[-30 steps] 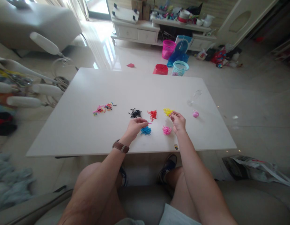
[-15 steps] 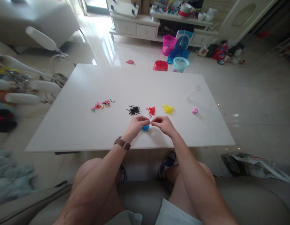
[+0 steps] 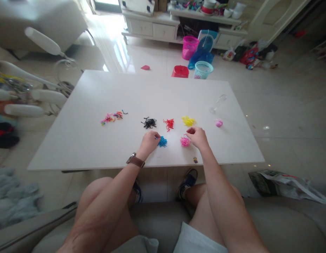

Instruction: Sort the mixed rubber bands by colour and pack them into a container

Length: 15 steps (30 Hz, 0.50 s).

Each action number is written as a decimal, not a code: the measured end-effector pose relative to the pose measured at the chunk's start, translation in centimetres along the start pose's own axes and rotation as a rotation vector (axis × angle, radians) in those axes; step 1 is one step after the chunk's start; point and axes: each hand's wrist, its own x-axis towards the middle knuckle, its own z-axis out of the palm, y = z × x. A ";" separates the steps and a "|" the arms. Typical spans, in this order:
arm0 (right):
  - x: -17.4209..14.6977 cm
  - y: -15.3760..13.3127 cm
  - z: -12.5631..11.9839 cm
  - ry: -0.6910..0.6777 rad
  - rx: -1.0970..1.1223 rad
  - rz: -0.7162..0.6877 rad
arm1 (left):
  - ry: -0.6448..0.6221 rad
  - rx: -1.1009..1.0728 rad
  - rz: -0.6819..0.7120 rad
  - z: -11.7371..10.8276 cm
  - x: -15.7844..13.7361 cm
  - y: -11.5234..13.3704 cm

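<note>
My left hand (image 3: 150,141) is closed in a pinch at the left edge of a pile of blue rubber bands (image 3: 163,141); what its fingertips hold, if anything, is too small to make out. Over a pile of pink rubber bands (image 3: 185,142), my right hand (image 3: 197,136) has thumb and finger pinched, with a tiny pink band at the tips. Beyond my hands lie separate piles of black rubber bands (image 3: 149,123), red rubber bands (image 3: 168,124) and yellow rubber bands (image 3: 188,121). Mixed-colour bands (image 3: 111,117) are scattered farther left.
The white table (image 3: 141,91) carries a pink ball-like item (image 3: 219,123) and a clear plastic piece (image 3: 213,109) on the right. A small yellow figure (image 3: 195,160) lies near the front edge. Beyond the table stand a red stool (image 3: 180,71) and a light-blue basket (image 3: 203,70).
My hands were together above the blue pile and have moved apart. My right hand went right to the pink pile, uncovering it; my left shifted slightly left.
</note>
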 end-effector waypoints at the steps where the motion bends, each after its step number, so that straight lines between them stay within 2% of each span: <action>1: -0.1 0.2 0.0 -0.003 -0.040 -0.005 | 0.000 0.034 0.004 0.1 -0.1 -0.1; 5: -0.3 1.0 0.4 -0.011 -0.175 -0.030 | -0.005 0.109 0.020 0.5 -0.1 -0.4; 11: -0.3 2.0 0.9 -0.047 -0.323 -0.015 | 0.040 -0.035 -0.001 0.2 -0.1 -0.3; 15: -0.3 2.0 0.9 -0.031 -0.390 -0.029 | 0.018 0.055 -0.034 -0.5 0.2 -0.3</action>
